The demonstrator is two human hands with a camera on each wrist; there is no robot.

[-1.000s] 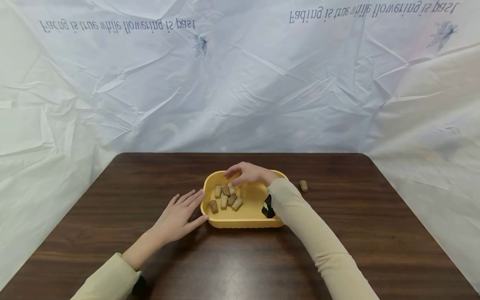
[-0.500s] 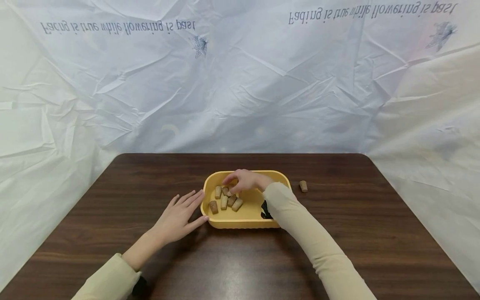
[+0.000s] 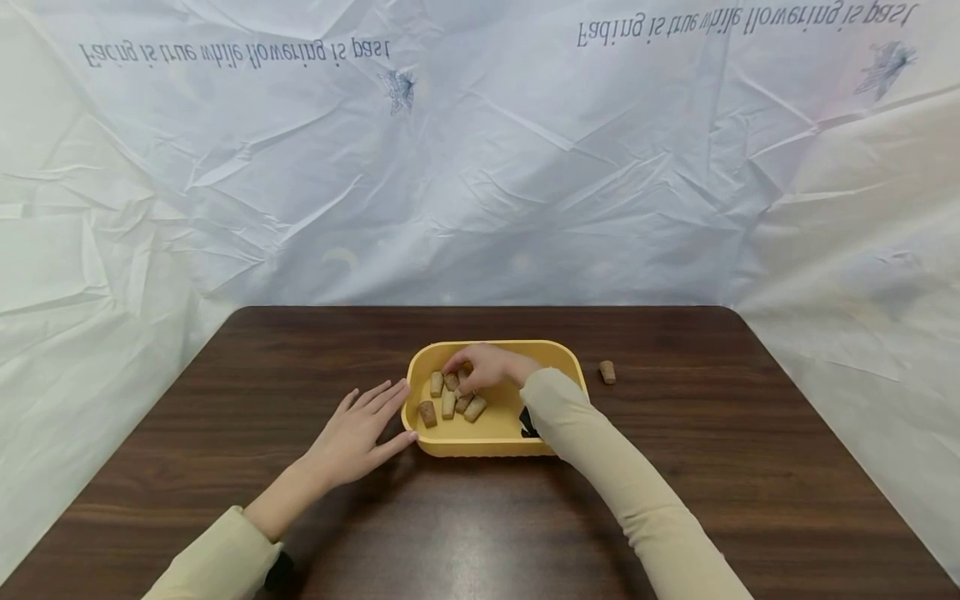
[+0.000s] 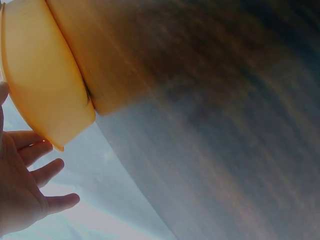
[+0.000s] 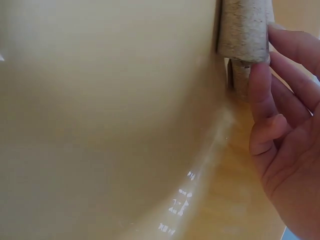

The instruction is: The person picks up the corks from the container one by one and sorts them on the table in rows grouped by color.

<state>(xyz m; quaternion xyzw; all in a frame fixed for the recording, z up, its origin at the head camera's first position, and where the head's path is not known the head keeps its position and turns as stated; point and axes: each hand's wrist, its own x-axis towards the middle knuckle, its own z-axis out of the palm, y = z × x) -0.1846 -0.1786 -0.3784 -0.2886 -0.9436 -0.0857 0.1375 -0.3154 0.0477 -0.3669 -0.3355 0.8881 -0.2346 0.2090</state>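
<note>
A yellow tray (image 3: 487,448) holds several corks, most of them on its left side. My right hand (image 3: 491,364) reaches down into the tray from the right, thumb and fingers curved at a cork partly hidden beneath it. In the right wrist view, the fingertips meet a pale cork (image 5: 244,30), which they appear to pinch, with another cork (image 5: 241,80) behind it. My left hand (image 3: 356,437) lies with fingers spread, touching the left wall of the tray. The left wrist view shows that hand (image 4: 22,185) with straight fingers against the tray's outer wall (image 4: 47,75).
A single cork (image 3: 607,372) lies on the dark wooden table (image 3: 465,533), right of the tray. Behind the table hangs a wrinkled pale curtain (image 3: 480,192) with printed lettering. A black wrist strap (image 3: 528,423) shows under the right sleeve.
My right hand has lowered into the tray and its thumb and fingers have come together over a cork there. The left hand has stayed at the tray's left wall.
</note>
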